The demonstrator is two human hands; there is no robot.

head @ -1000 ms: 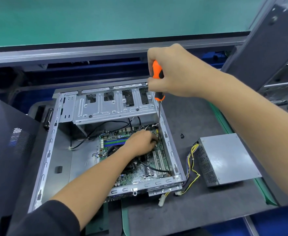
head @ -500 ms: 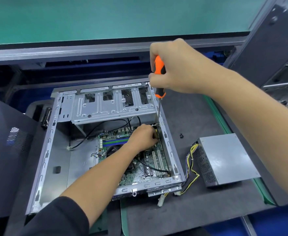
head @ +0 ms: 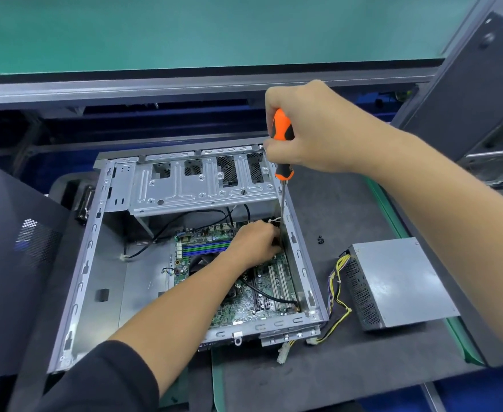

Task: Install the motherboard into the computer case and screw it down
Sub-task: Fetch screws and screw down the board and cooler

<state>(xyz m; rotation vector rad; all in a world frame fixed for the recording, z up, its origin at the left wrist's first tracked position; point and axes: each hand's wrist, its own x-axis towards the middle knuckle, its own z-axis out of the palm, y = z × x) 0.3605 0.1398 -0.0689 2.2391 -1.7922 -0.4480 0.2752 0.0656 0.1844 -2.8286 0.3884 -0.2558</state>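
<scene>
So the motherboard [head: 244,292] is already lying flat in the bottom of the case [head: 95,263], pushed toward the right wall, and I'm on the screws now. My right hand [head: 312,129] has its fingers wrapped tight around the orange and black handle of the screwdriver [head: 283,135]. The shaft runs almost straight down, hugging the inside of the case's right wall, with the tip dropping into the far right corner of the board.

My left hand [head: 253,243] is reaching in from the near left, resting on the board right at that corner, fingers curled up against the shaft's lower end. I think they're steadying a screw or the tip, but the knuckles hide it so I honestly can't tell what, if anything, they've got pinched.

What matters for the next bit: the screw spot sits directly under the right hand, so the driver's long axis has to stay upright over it, with hardly any room between wall and drive cage [head: 202,185]. The left hand is the nearer one.

A few spare screws [head: 321,239] are on the desk [head: 348,209] just right of the case, near the power supply [head: 399,281]. No readable writing anywhere, too small.
</scene>
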